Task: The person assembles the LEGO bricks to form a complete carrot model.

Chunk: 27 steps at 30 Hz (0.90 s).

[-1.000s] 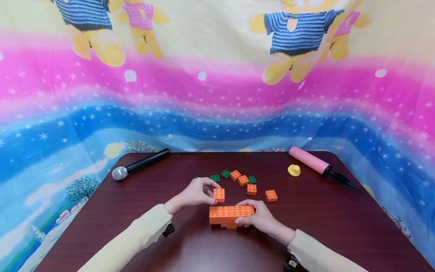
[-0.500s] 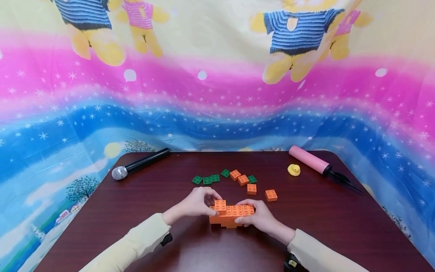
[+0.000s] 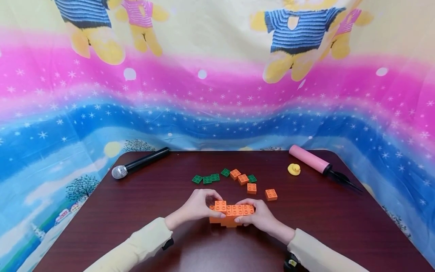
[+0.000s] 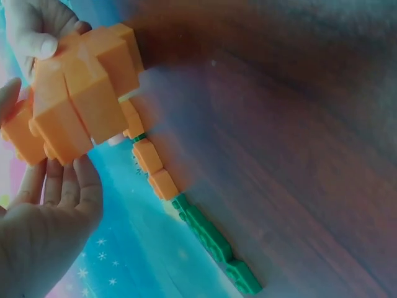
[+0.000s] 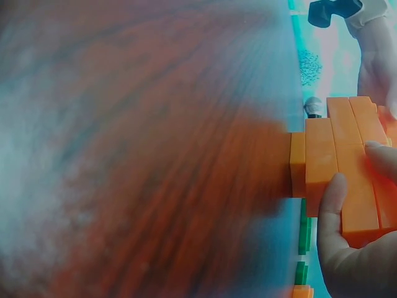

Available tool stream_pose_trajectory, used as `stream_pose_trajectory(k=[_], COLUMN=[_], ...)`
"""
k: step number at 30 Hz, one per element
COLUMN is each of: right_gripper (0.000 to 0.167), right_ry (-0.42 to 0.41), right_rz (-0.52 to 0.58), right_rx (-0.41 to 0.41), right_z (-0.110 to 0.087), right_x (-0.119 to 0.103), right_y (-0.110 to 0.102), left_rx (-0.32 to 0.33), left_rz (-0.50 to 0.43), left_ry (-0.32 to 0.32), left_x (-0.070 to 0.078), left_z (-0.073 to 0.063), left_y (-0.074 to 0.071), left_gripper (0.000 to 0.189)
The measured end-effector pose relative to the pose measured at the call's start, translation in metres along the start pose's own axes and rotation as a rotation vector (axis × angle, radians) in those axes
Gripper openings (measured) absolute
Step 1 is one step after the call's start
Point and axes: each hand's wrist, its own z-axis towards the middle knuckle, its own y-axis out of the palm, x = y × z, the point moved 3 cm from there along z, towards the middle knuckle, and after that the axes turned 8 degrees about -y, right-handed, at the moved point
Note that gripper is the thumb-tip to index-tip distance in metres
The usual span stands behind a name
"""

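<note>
Brick (image 3: 221,206) now lowered onto orange block (image 3: 229,220), left hand (image 3: 197,204) pinching it, right hand (image 3: 261,216) gripping block; new layer apparently started.

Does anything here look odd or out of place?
Nothing looks spilled or broken. But the microphone, yellow duck and pink pump-like tool, lying off to the sides, seem slightly out of place, since the left hand pinches an orange brick and the right hand grips an orange block structure.

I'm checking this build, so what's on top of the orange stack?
One brick, held by the left hand; studs show either side. What it covers on the stack is hidden.
</note>
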Motion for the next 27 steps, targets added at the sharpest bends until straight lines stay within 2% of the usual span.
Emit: stream_pose_trajectory(k=[11,27], right_gripper=[0.047,0.047], right_ry=[0.003,0.010], right_rz=[-0.011,-0.022], right_rx=[-0.004,0.005], right_z=[0.0003,0.0002], right_x=[-0.0007,-0.0002], right_y=[-0.0009,-0.0007], left_rx=[0.046,0.032], left_rz=[-0.050,-0.132], left_ry=[-0.026,-0.065], left_x=[-0.0022,-0.0060], left_z=[-0.0022,-0.0019], left_y=[0.0028,0.0076], left_gripper=[0.032,0.033])
